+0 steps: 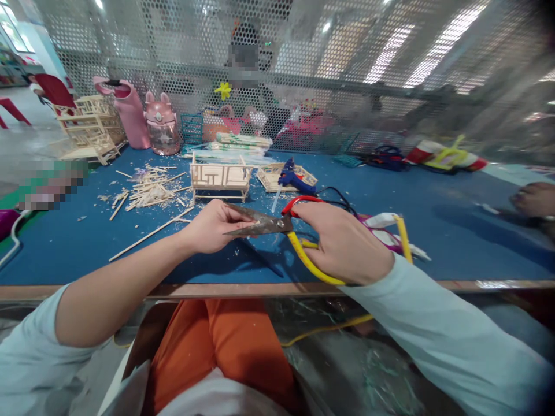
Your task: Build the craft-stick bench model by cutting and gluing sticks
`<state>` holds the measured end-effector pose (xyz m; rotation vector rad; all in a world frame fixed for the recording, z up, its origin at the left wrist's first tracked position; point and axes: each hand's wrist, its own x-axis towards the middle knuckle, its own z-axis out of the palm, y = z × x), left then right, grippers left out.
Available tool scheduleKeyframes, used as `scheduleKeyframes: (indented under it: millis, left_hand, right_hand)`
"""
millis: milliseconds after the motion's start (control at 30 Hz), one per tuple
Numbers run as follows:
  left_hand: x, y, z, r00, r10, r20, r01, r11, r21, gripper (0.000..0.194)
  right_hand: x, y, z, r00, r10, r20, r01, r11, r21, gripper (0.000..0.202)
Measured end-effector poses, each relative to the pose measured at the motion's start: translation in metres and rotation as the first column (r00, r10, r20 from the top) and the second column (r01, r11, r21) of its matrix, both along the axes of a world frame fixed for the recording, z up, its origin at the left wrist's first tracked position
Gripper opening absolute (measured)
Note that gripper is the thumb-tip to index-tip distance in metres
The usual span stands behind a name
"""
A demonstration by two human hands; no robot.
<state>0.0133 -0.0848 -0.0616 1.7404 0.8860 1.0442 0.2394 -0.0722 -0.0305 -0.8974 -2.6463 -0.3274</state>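
My right hand grips scissors with one red and one yellow handle; the dark, worn blades stand apart and point left. Close to the blades, my left hand is closed in a pinch on a thin wooden stick, mostly hidden by the fingers, with a pale tip showing between the blades. Just beyond the hands stands a small wooden stick frame. Behind the scissors, a blue glue gun rests on a flat stick-built piece.
Loose sticks and scraps litter the blue tabletop at left. Pink bottles and a larger stick model stand at the back left. Perforated metal mesh borders the far side. Another person's hand is at right.
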Motion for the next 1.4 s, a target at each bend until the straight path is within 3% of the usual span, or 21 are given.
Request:
scheduleKeyframes:
  millis: [500, 733, 833, 967, 1100, 1233, 1333, 1400]
  left_hand:
    - [0.0, 0.001, -0.001, 0.999, 0.01, -0.048, -0.007, 0.998, 0.069, 0.012]
    - [0.003, -0.002, 0.003, 1.0, 0.013, -0.024, -0.014, 1.0, -0.006, 0.007]
    - [0.003, 0.0, 0.002, 0.999, 0.004, 0.047, -0.001, 0.997, -0.081, 0.012]
    - [-0.002, 0.006, 0.002, 0.987, 0.107, 0.118, -0.083, 0.977, -0.194, 0.025]
    - [-0.012, 0.014, 0.005, 0.96, 0.25, 0.127, -0.219, 0.952, -0.216, 0.027]
    - [-0.018, 0.02, 0.001, 0.947, 0.31, 0.079, -0.286, 0.932, -0.222, 0.025]
    - [-0.019, 0.022, -0.006, 0.945, 0.316, -0.083, -0.326, 0.925, -0.194, 0.023]
    - [-0.018, 0.023, -0.009, 0.939, 0.293, -0.18, -0.326, 0.926, -0.192, 0.022]
  right_hand:
    - [-0.001, -0.005, 0.0, 0.989, -0.136, 0.057, 0.134, 0.99, 0.034, 0.026]
    - [-0.003, -0.008, -0.004, 0.976, -0.209, 0.06, 0.209, 0.978, -0.004, 0.023]
    - [-0.003, -0.01, -0.009, 0.965, -0.263, -0.022, 0.261, 0.962, -0.076, 0.026]
    - [0.014, -0.016, -0.012, 0.869, -0.477, -0.133, 0.448, 0.871, -0.201, 0.031]
    - [0.044, -0.022, -0.01, 0.724, -0.686, 0.072, 0.69, 0.718, -0.095, 0.031]
    - [0.061, -0.02, -0.011, 0.678, -0.706, 0.205, 0.734, 0.661, -0.154, 0.037]
    - [0.057, -0.01, -0.012, 0.662, -0.683, 0.308, 0.749, 0.613, -0.251, 0.035]
    - [0.05, -0.001, -0.013, 0.654, -0.673, 0.344, 0.755, 0.608, -0.245, 0.035]
